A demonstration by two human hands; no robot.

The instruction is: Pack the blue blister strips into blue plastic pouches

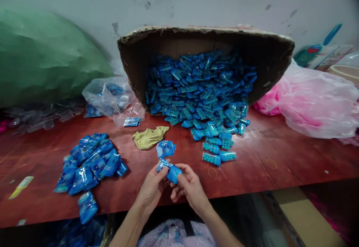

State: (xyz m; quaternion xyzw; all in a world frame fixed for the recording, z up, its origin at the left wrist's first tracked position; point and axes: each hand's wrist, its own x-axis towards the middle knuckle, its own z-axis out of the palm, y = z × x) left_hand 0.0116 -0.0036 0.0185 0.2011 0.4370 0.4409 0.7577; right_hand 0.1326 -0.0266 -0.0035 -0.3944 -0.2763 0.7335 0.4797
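left hand [153, 187] and right hand [193, 188] pinch a blue bottle [174, 173], perhaps part-sleeved in a clear packet [162, 164], near the worktop's [260, 168] front; a loosened grip could drop it.

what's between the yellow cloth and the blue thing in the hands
In the head view, a few flat blue packets lie on the red table between the yellow cloth and the held blue thing.
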